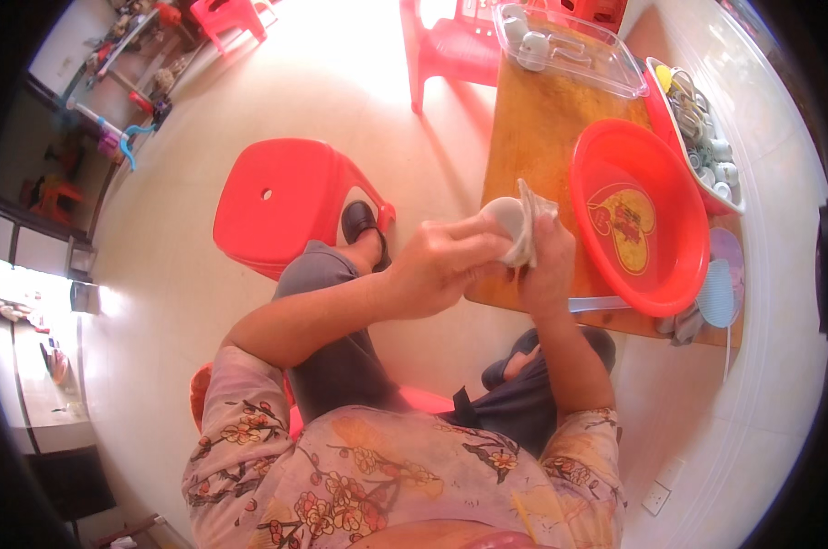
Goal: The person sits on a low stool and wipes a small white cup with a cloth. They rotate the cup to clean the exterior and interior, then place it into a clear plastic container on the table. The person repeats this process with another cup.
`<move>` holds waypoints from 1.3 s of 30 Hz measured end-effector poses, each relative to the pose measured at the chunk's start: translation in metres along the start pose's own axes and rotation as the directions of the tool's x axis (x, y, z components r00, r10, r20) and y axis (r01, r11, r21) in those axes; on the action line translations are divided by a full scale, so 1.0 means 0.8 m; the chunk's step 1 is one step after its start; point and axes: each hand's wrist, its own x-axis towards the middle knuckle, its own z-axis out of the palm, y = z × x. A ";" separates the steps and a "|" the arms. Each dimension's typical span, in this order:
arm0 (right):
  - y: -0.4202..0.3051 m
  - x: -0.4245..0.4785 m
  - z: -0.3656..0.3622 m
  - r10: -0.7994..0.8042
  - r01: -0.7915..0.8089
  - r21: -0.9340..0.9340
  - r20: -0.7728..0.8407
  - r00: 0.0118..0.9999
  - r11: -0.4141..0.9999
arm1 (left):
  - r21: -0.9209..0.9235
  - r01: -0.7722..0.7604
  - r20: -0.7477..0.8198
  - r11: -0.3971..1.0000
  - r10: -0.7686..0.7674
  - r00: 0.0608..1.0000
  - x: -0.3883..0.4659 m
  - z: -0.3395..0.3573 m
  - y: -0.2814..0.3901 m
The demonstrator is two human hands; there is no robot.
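Note:
My left hand [441, 264] grips a small white cup [504, 214] by its side, the cup's round face turned up toward me. Against the cup's right side, my right hand [550, 257] presses a crumpled pale cloth [528, 223]. Both hands meet in the air over the near left edge of a wooden table [534, 151]. Fingers and cloth hide part of the cup. Just right of my right hand stands a red plastic basin [685, 226], with a yellow printed design on its bottom.
A clear plastic tray [592, 68] holding several white cups [534, 51] sits at the far end. Along the wall, a red-and-white container [671, 123] holds more cups. A blue paddle-shaped item [716, 294] and grey cloth [683, 324] lie beside the basin. A red stool [277, 199] stands left.

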 end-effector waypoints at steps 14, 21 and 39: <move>-0.024 0.005 0.012 -0.092 0.087 -0.043 -0.129 0.987 0.995 | -0.035 0.133 0.093 0.991 -0.129 0.987 0.000 -0.005 -0.006; -0.021 0.015 -0.006 0.472 -0.558 0.720 0.354 0.807 0.413 | 0.334 -0.328 0.188 0.884 0.278 0.942 0.000 -0.009 -0.023; -0.004 0.013 -0.007 0.321 -0.396 0.723 0.248 0.914 0.566 | 0.351 -0.227 0.153 0.908 0.184 0.971 -0.002 -0.010 -0.021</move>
